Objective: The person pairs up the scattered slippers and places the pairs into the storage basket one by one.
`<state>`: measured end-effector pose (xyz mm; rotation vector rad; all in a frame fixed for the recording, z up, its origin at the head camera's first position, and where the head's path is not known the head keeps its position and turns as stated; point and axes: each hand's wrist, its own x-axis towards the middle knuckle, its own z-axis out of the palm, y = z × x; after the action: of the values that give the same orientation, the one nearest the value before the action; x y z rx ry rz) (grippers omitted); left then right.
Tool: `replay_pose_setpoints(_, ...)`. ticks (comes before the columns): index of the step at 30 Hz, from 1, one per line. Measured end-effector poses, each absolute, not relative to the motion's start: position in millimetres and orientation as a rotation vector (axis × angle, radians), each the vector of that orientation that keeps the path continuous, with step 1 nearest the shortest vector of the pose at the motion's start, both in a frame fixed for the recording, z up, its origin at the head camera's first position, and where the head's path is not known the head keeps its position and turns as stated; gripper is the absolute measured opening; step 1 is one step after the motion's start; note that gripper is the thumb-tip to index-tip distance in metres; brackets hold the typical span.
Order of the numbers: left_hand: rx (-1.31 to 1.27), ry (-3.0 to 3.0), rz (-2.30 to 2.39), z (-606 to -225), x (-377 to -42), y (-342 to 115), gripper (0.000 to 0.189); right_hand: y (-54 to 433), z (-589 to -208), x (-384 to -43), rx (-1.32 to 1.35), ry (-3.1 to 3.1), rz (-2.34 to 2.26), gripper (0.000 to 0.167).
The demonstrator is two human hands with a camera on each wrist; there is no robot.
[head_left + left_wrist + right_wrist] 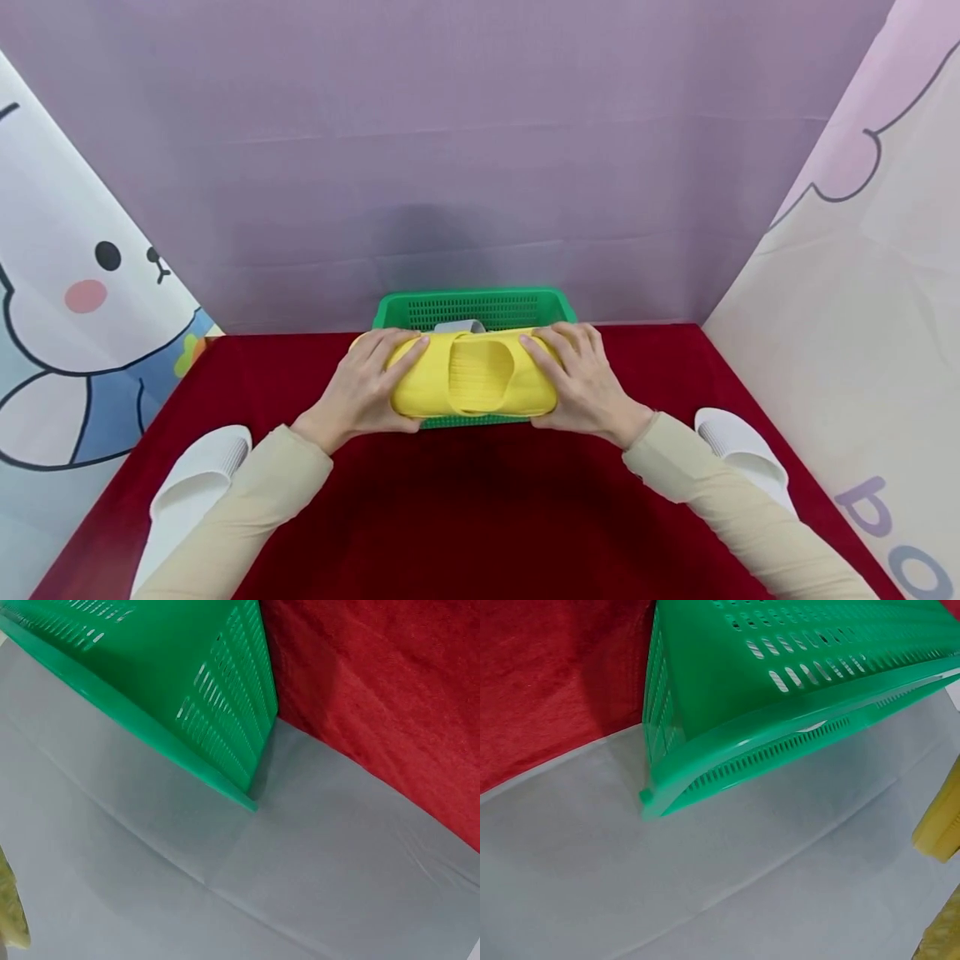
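Observation:
Both hands grip a pair of yellow slippers (420, 379) from the two ends, sideways in front of the green basket (551, 310). My left hand (363, 383) wraps the left end, thumb along the near face. At the right end, my right hand (585, 383) holds in the same way. The wide strap of the nearer slipper faces me. Two separate yellow edges (939, 825) show at the side of the right wrist view. A sliver of yellow slipper (10, 907) also enters the left wrist view. Behind the slippers, a grey strap-like piece (459, 326) shows inside the basket.
The basket stands on red cloth (480, 517) against a greyish-purple fabric wall (480, 167). White slippers are at both sides, one by the left sleeve (198, 475) and another by the right sleeve (742, 446). Printed panels (97, 333) flank the space.

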<state>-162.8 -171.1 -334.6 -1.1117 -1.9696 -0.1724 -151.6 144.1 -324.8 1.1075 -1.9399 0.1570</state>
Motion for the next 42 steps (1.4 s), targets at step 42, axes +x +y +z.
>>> replay_pose_setpoints(42,-0.479,-2.511,-1.274,-390.6,-160.6,-221.6,0.063,178.6,-327.6,-145.3,0.918,-2.177,0.122,0.108)
